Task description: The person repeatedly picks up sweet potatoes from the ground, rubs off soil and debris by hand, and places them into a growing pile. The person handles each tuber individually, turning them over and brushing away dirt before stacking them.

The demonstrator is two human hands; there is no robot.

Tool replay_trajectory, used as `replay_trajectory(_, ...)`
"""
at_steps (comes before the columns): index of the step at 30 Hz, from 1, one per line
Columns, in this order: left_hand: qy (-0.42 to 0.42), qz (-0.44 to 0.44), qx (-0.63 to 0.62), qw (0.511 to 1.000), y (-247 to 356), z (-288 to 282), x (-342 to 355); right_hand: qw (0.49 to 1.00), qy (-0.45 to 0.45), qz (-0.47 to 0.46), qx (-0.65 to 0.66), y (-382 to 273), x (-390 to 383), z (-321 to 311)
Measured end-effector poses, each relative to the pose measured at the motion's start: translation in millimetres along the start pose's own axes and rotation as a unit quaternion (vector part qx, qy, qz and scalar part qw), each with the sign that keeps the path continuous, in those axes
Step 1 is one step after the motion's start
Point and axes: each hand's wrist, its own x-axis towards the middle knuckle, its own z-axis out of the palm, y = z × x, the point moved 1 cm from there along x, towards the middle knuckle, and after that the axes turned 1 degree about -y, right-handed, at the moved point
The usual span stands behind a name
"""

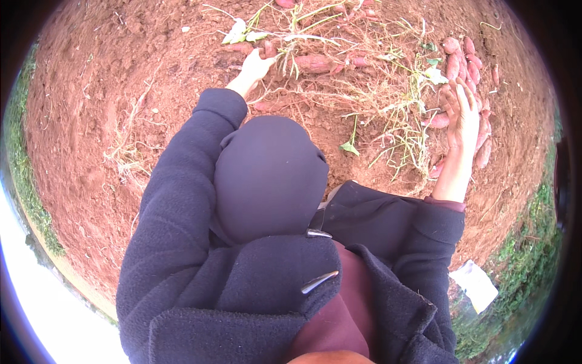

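Observation:
My left hand (253, 71) grips the stem end of an uprooted sweet potato plant (291, 51), beside reddish tubers (312, 64) still joined to tangled pale roots. My right hand (461, 118) has its fingers extended over the edge of a long pile of pink-red sweet potatoes (471, 64) on the right, touching or just above them; its fingertips lie near the middle of the pile. Stringy roots and stalks (403, 121) with a few leaves lie between my hands. My bent knee in dark trousers hides part of the soil below.
Reddish loose soil (85, 158) surrounds me, with loose dry roots (127, 158) at the left. A white sheet or bag (476, 285) lies at the lower right beside a grass strip (515, 255). More grass runs along the far left edge.

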Motion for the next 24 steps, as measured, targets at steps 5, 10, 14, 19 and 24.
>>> replay_trajectory(5,0.007,-0.072,-0.142,0.987,-18.8,17.5,6.4,0.999,-0.010,0.015,-0.026,-3.7,-1.1,3.8)
replay_trajectory(10,0.023,-0.044,-0.060,0.997,-23.3,18.3,4.5,0.998,-0.046,0.013,-0.029,-0.5,0.5,7.1)
replay_trajectory(14,-0.131,-0.122,-0.356,0.917,-11.5,-16.6,-16.9,0.998,-0.054,0.021,-0.023,-0.7,1.0,4.2)
replay_trajectory(19,-0.125,-0.146,-0.416,0.889,5.7,-53.7,-69.1,0.996,-0.089,-0.007,-0.025,-0.8,3.5,6.7)
replay_trajectory(24,-0.133,-0.155,-0.467,0.860,35.1,-72.2,-93.7,0.990,-0.131,-0.032,-0.044,-0.2,2.3,30.4)
